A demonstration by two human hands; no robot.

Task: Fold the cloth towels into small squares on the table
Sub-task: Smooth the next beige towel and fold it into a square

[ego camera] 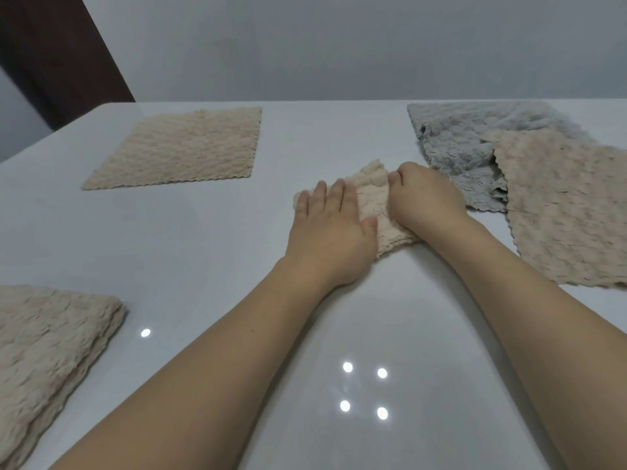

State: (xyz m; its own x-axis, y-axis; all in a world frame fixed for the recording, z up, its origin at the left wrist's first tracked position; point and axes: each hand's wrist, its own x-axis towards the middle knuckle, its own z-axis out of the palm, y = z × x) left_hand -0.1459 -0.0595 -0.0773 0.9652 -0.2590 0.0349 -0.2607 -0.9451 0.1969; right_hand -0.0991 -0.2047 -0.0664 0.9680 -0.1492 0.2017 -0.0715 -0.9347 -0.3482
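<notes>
Folded beige towel [371, 205]: on white table [210, 239], under both hands.
Left hand [330, 228]: flat, fingers straight, pressing it.
Right hand [427, 198]: fingers curled, gripping its edge.

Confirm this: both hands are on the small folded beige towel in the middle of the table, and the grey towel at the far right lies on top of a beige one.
Not quite. The head view shows the beige towel overlapping the grey towel, not under it. The rest holds: the left hand and right hand are on the small folded towel mid-table.

beige nubbly towels [176, 147], grey towel [454, 140], white table [203, 239]
</notes>
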